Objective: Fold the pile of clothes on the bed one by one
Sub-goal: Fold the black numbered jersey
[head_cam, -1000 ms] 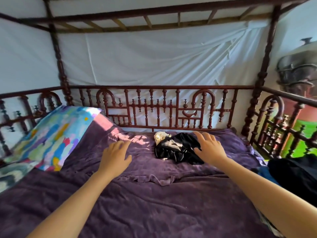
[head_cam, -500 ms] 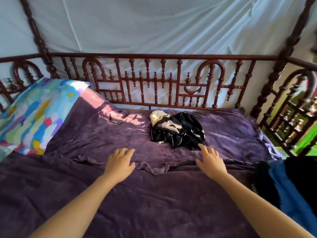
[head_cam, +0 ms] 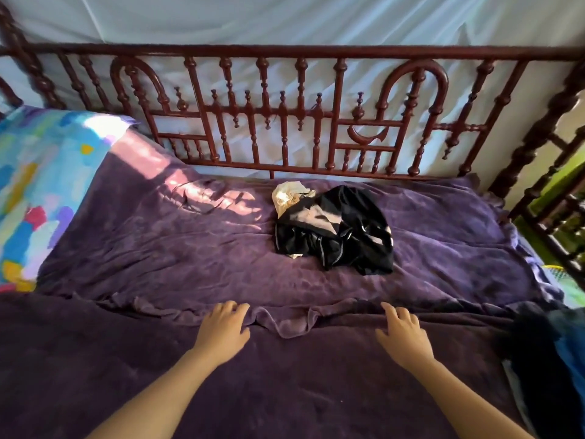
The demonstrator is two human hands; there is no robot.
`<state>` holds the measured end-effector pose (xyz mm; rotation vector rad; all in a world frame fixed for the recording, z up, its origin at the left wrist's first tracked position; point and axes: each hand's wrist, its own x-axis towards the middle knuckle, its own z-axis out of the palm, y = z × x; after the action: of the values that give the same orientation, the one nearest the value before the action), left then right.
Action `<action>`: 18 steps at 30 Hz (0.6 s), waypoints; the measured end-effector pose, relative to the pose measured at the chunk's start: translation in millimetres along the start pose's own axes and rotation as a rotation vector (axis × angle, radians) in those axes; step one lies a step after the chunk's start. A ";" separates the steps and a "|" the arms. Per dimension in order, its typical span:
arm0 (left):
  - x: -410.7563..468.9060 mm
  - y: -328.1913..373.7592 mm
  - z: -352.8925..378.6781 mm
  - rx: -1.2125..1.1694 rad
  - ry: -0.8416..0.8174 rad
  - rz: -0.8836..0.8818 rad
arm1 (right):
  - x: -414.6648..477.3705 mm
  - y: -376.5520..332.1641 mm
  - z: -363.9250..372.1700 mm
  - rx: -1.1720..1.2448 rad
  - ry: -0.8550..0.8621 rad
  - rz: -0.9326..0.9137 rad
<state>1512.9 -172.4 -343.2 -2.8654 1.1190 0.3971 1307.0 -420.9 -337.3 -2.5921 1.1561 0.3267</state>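
Folding not begun: left grip [head_cam: 223, 331] and right grip [head_cam: 402, 337] rest empty, fingers loosely spread, on the purple bedspread [head_cam: 158, 248]; the clothes pile [head_cam: 342, 236] lies beyond, between them, so the next move is likely a forward reach for one garment.

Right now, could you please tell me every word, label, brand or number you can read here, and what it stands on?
No text can be read.
The crumpled black satin garment and the cream cloth against it show no legible label.
The multicoloured patchy pillow has only colour blotches.
The carved dark-red wooden railing bears ornament, no lettering.
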 end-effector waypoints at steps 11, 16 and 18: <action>171.9 -7.8 131.2 0.154 -0.350 0.089 | 186.9 -48.3 87.3 -0.167 -0.077 -0.020; 195.7 2.1 199.3 0.190 -0.449 0.093 | 299.6 -73.2 106.5 -0.169 0.063 -0.107; 207.4 0.4 212.3 0.213 -0.414 0.112 | 344.3 -75.3 117.1 -0.195 0.108 -0.126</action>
<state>1612.1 -282.4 -600.3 -2.3942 1.1588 0.7809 1578.1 -569.1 -543.6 -2.8697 1.0348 0.2882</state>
